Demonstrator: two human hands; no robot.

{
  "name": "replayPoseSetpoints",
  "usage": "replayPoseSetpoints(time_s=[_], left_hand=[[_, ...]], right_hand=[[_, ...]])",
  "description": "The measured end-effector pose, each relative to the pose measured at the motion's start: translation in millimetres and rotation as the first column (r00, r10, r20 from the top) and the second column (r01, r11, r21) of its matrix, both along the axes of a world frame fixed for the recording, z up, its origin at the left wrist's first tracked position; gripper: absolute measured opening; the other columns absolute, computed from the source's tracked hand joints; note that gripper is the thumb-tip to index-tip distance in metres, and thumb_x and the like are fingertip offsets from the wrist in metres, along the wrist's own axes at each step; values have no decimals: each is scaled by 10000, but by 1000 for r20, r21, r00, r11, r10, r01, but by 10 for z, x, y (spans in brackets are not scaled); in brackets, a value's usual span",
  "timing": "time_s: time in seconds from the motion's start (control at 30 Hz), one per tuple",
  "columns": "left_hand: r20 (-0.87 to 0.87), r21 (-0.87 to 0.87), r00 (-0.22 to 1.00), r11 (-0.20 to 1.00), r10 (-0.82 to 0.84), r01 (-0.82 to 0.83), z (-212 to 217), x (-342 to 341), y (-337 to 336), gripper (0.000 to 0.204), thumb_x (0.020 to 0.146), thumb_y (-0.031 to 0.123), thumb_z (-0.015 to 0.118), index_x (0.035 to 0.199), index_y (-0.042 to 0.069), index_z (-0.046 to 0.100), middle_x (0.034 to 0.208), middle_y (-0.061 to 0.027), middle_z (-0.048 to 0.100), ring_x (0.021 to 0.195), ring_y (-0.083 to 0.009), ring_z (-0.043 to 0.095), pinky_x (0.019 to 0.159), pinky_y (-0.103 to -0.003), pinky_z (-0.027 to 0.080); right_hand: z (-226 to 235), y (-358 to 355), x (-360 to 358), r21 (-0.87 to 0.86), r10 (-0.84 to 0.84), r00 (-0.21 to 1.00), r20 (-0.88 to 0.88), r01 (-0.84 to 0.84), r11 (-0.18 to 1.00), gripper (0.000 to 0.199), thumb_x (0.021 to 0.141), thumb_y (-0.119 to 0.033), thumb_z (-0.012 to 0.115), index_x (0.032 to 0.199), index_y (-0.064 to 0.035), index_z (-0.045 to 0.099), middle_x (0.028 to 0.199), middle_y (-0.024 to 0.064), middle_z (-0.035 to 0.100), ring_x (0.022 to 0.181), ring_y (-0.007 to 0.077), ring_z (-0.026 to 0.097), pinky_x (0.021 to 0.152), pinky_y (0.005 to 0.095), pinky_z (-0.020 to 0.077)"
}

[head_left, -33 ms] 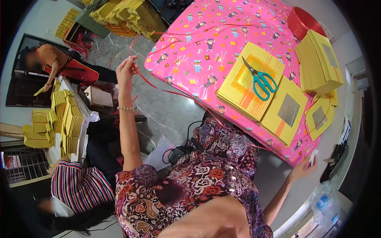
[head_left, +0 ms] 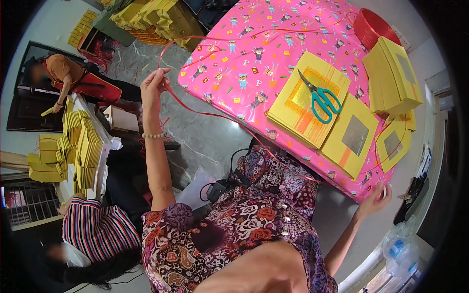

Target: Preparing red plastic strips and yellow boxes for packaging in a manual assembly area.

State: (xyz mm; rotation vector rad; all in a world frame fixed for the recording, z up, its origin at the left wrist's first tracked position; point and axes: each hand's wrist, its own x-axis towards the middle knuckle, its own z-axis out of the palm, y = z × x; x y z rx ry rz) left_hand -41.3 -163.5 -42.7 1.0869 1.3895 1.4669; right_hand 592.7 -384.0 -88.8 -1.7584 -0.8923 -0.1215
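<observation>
Left hand (head_left: 154, 85) raised beside the pink tabletop (head_left: 254, 58), fingers pinched on red ribbon (head_left: 205, 113) running across to the right hand (head_left: 373, 200) at the tabletop edge; those fingers apart, grip undeterminable. Scissors (head_left: 320, 100) lying on yellow paper stack (head_left: 308, 100).

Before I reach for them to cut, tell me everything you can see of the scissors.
The scissors have teal plastic handles with two finger loops and grey metal blades. They look shut or nearly so, lying flat with the tips pointing up-left and the loops toward the lower right. They rest on a stack of yellow paper with a gold square on its top sheet, on the pink patterned table cover. No hand touches them.
</observation>
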Motion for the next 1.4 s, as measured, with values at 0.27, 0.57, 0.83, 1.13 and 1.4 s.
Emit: replayPoseSetpoints(time_s=[0.27,0.57,0.83,1.13,1.4], left_hand=[[-192,99,831,832,-522,546,1041,673,-580,267,887,206,597,811,-40,670,618,-38,581,531,-100,528,512,-236,387],[-157,144,822,811,-547,567,1190,688,-574,265,907,217,564,805,-14,642,628,-50,590,504,-105,531,487,-228,407],[-121,-146,990,986,68,-86,-3,-529,-152,261,934,291,539,854,74,661,602,-7,584,469,-66,522,447,-217,407],[-514,-443,851,816,109,-372,-1161,-744,157,257,872,307,555,860,109,718,640,-32,638,516,-108,580,476,-269,476],[-652,-517,758,719,21,-465,-1368,-548,480,255,837,340,559,891,158,729,689,1,681,587,-114,627,565,-282,498]], right_hand=[[940,1400,-1728,-145,748,605,273,-743,653,347,886,-49,556,1230,-24,525,1233,121,543,1217,293,461,1041,400,333],[1024,2126,-2887,-223,965,84,249,-965,142,273,877,-120,579,1138,-49,542,984,92,625,943,273,588,885,397,418],[654,1954,-2828,-320,900,118,420,-908,269,80,841,-93,586,910,-53,581,773,89,559,710,256,566,649,362,425],[-35,1821,-3016,-602,814,-70,577,-710,365,64,725,-85,562,745,-46,608,785,93,565,840,232,571,841,376,419],[-83,1785,-3014,-622,811,-88,578,-690,368,88,747,-85,550,785,-41,616,808,97,577,870,237,570,931,398,397]])
